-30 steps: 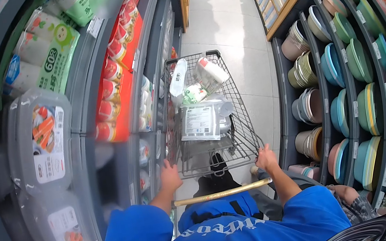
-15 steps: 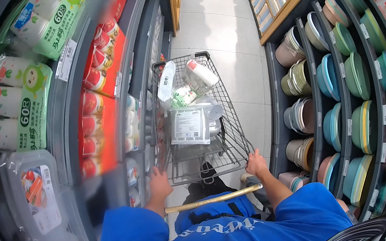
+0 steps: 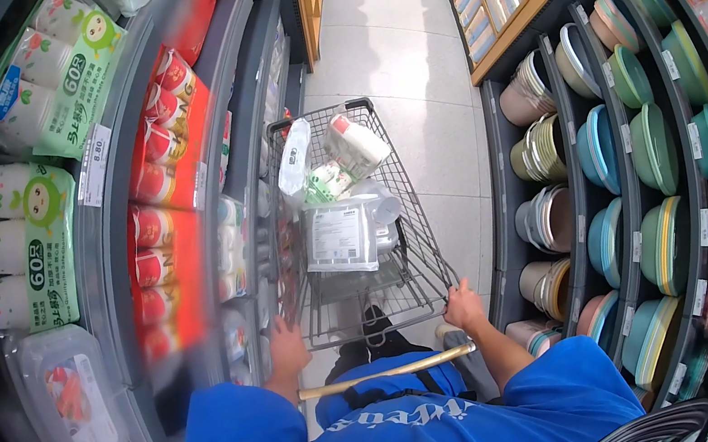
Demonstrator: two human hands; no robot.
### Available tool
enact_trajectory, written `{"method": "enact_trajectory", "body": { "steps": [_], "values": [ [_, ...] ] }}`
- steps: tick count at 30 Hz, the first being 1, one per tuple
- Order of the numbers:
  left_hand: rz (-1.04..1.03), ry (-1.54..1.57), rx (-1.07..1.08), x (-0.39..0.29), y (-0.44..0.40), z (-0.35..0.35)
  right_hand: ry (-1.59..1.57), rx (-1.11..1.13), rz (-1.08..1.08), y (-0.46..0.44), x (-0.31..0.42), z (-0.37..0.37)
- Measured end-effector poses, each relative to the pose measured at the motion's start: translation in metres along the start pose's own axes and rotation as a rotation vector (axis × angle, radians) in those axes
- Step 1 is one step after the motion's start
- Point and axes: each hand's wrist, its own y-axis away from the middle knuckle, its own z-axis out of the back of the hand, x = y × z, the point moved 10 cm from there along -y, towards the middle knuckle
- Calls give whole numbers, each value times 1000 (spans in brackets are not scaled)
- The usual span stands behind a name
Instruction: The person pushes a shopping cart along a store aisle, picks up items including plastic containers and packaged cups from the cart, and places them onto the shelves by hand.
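A grey wire shopping cart (image 3: 406, 204) stands in front of me, with a pale gold bar (image 3: 386, 372) crossing between it and my body. My left hand (image 3: 287, 344) is closed on the cart's near left corner, its fingers partly hidden. At the near right corner, my right hand (image 3: 464, 303) has its fingers wrapped round the frame. Inside the cart lie a clear pack with a white label (image 3: 340, 237), a long white packet (image 3: 295, 158), a white container with a red end (image 3: 359, 140), a green-and-white pack (image 3: 328, 182) and a clear round item (image 3: 385, 209).
Close on the left, shelves hold green-wrapped cup packs (image 3: 19, 248), red packs (image 3: 168, 272) and clear lidded boxes (image 3: 77, 390). Shelves of coloured basins (image 3: 653, 149) and buckets (image 3: 546, 220) line the right. Tiled floor (image 3: 373, 44) runs ahead between them.
The shelf goods on the left have slid down and outward in view as I move forward. The cart and both hands sit slightly further left in view, grip unchanged.
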Motion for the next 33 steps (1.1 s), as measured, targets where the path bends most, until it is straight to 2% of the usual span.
{"method": "enact_trajectory", "body": {
  "steps": [33],
  "values": [
    [-9,-2,-69,-19,-66,41,-6,-85,34,-74,-10,53]
  ]
}}
